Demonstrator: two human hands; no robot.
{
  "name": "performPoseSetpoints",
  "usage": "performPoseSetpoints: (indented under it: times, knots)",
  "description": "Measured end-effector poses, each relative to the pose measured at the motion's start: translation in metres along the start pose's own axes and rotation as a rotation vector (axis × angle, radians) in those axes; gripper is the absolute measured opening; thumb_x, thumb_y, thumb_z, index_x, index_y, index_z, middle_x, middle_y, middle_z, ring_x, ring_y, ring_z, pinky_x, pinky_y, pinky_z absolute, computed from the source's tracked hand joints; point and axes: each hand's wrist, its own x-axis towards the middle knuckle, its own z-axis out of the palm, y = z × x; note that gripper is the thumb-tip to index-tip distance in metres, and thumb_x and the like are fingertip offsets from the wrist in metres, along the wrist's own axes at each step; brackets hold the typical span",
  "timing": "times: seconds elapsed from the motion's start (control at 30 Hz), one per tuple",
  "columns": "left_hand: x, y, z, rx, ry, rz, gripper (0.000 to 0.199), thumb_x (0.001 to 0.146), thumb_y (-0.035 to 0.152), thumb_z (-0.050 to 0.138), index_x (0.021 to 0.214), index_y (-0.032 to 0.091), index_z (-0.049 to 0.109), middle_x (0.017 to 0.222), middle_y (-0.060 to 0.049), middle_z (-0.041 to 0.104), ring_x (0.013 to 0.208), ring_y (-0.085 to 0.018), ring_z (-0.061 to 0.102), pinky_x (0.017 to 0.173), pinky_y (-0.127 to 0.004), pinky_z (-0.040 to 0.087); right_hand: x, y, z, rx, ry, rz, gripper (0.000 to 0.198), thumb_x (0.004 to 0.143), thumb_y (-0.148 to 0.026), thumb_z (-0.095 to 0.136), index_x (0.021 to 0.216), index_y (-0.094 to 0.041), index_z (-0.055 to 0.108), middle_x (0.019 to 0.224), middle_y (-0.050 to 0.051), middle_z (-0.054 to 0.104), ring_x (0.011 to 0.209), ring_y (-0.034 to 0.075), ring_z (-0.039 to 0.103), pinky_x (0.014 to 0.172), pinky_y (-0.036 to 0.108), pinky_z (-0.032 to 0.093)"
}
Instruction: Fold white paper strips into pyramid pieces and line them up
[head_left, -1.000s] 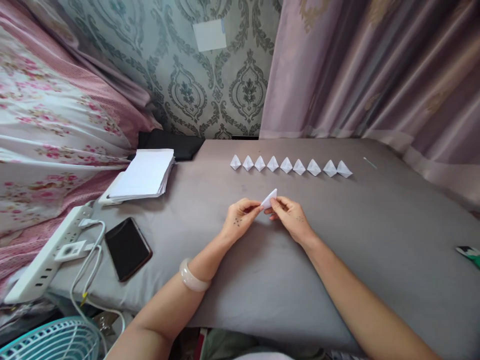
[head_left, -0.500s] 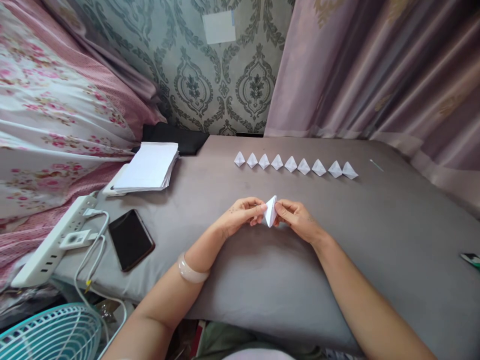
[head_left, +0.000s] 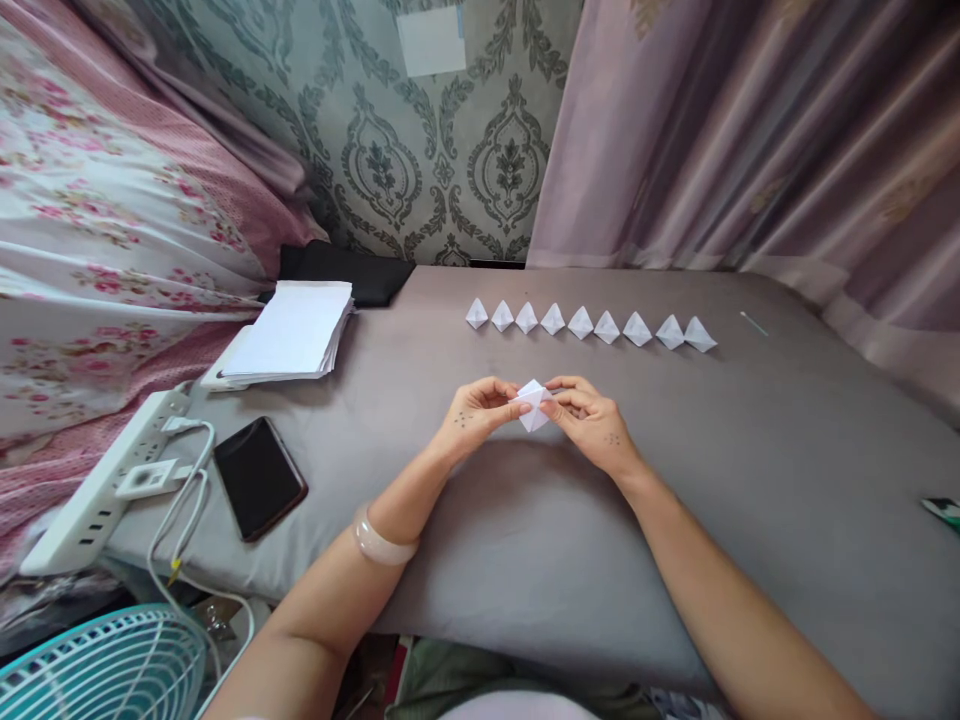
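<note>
A small folded piece of white paper is pinched between my two hands, just above the grey-covered table. My left hand grips its left corner, thumb in front and fingers behind. At its right side my right hand holds on with the thumb pressed to the face of the paper. Folds meet near the middle of the piece, and its outline is roughly a diamond. Beyond my hands stands a row of several folded white paper shapes, pointed at the top.
On the left lie a stack of white paper, a black phone and a white power strip with cables. A teal fan is at the lower left. A thin stick rests at the far right.
The folded paper has turned from a narrow, edge-on view to a broad face toward me. My hands have shifted slightly, thumbs now on its front. The row stays as it was.
</note>
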Motion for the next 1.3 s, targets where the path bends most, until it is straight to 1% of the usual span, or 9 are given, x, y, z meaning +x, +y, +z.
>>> performPoseSetpoints:
  times: [0.23, 0.33, 0.43, 0.6, 0.73, 0.93, 1.07, 1.17, 1.3]
  knots:
    - [-0.002, -0.003, 0.006, -0.012, 0.068, 0.147, 0.028, 0.063, 0.025, 0.082, 0.074, 0.013, 0.060, 0.092, -0.005, 0.071, 0.081, -0.014, 0.065, 0.078, -0.029, 0.051, -0.002, -0.013, 0.010, 0.269, 0.137, 0.142, 0.033, 0.066, -0.038, 0.080, 0.090, -0.021, 0.067, 0.087, 0.003, 0.072, 0.083, 0.018, 0.067, 0.082, 0.034, 0.054]
    - [-0.003, -0.004, 0.008, -0.022, 0.097, 0.189, 0.028, 0.065, 0.023, 0.081, 0.081, 0.015, 0.061, 0.088, -0.003, 0.071, 0.081, -0.013, 0.065, 0.078, -0.028, 0.051, -0.002, -0.016, 0.010, 0.321, 0.109, 0.207, 0.039, 0.066, -0.037, 0.080, 0.099, -0.021, 0.068, 0.096, 0.004, 0.073, 0.091, 0.019, 0.067, 0.086, 0.034, 0.053]
    - [-0.004, -0.003, 0.009, -0.016, 0.081, 0.190, 0.035, 0.068, 0.022, 0.079, 0.098, 0.017, 0.062, 0.088, -0.003, 0.071, 0.080, -0.013, 0.065, 0.077, -0.028, 0.051, -0.002, -0.014, 0.008, 0.307, 0.067, 0.241, 0.031, 0.069, -0.040, 0.077, 0.092, -0.021, 0.072, 0.092, 0.003, 0.074, 0.086, 0.019, 0.068, 0.084, 0.034, 0.054]
    - [-0.006, 0.002, 0.009, 0.040, 0.028, 0.083, 0.039, 0.068, 0.026, 0.079, 0.103, 0.016, 0.066, 0.094, -0.006, 0.068, 0.090, -0.016, 0.062, 0.080, -0.029, 0.050, -0.004, -0.010, 0.008, 0.169, 0.060, 0.153, 0.022, 0.073, -0.039, 0.074, 0.087, -0.022, 0.074, 0.088, 0.002, 0.073, 0.083, 0.018, 0.067, 0.079, 0.031, 0.052]
    - [-0.007, 0.006, 0.006, 0.126, 0.027, -0.022, 0.028, 0.071, 0.032, 0.077, 0.090, 0.013, 0.071, 0.085, -0.006, 0.069, 0.079, -0.013, 0.062, 0.077, -0.027, 0.047, -0.006, -0.014, 0.010, 0.075, -0.004, 0.086, 0.020, 0.076, -0.039, 0.071, 0.085, -0.021, 0.073, 0.087, 0.003, 0.071, 0.081, 0.017, 0.064, 0.078, 0.031, 0.050]
    - [-0.001, 0.001, 0.002, -0.132, 0.182, -0.059, 0.022, 0.069, 0.035, 0.078, 0.078, 0.015, 0.073, 0.073, -0.002, 0.068, 0.068, -0.010, 0.059, 0.067, -0.024, 0.045, -0.010, -0.020, 0.024, 0.302, 0.001, 0.296, 0.038, 0.070, -0.045, 0.074, 0.097, -0.020, 0.070, 0.090, 0.005, 0.073, 0.080, 0.019, 0.066, 0.071, 0.033, 0.054]
    - [0.001, -0.003, 0.003, -0.230, 0.254, -0.065, 0.023, 0.064, 0.033, 0.081, 0.075, 0.015, 0.072, 0.071, -0.001, 0.066, 0.067, -0.009, 0.058, 0.067, -0.023, 0.044, -0.012, -0.020, 0.033, 0.311, -0.013, 0.363, 0.039, 0.069, -0.049, 0.073, 0.092, -0.017, 0.071, 0.088, 0.006, 0.073, 0.078, 0.019, 0.067, 0.072, 0.034, 0.055]
    - [0.001, -0.001, 0.001, -0.203, 0.230, -0.095, 0.024, 0.064, 0.034, 0.081, 0.074, 0.014, 0.071, 0.072, -0.002, 0.067, 0.069, -0.010, 0.059, 0.070, -0.025, 0.046, -0.010, -0.019, 0.029, 0.235, 0.007, 0.346, 0.039, 0.070, -0.052, 0.071, 0.086, -0.016, 0.071, 0.081, 0.006, 0.072, 0.072, 0.018, 0.066, 0.070, 0.033, 0.054]
    - [0.000, 0.005, -0.006, -0.057, 0.096, -0.219, 0.025, 0.063, 0.027, 0.081, 0.080, 0.013, 0.071, 0.079, -0.004, 0.068, 0.071, -0.011, 0.061, 0.067, -0.024, 0.045, -0.005, -0.016, 0.016, 0.135, 0.016, 0.330, 0.040, 0.071, -0.055, 0.068, 0.083, -0.016, 0.071, 0.075, 0.004, 0.071, 0.069, 0.017, 0.063, 0.068, 0.032, 0.052]
